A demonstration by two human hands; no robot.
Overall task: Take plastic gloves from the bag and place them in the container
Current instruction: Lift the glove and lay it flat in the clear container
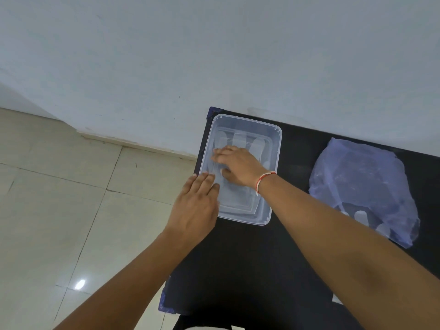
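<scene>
A clear rectangular plastic container (273, 148) stands at the far left corner of a black table (250, 258). Thin clear plastic gloves (240, 139) lie flat inside it. My right hand (238, 166) is inside the container, palm down, fingers spread on the gloves. My left hand (197, 206) rests flat on the container's near left rim, fingers together. A crumpled translucent bluish bag (362, 184) lies on the table to the right, with more glove fingers (362, 216) showing at its near opening.
The table's left edge runs just beside the container, with beige floor tiles (59, 198) below. A pale wall (214, 55) stands right behind the table. Bare black tabletop lies between the container and the bag.
</scene>
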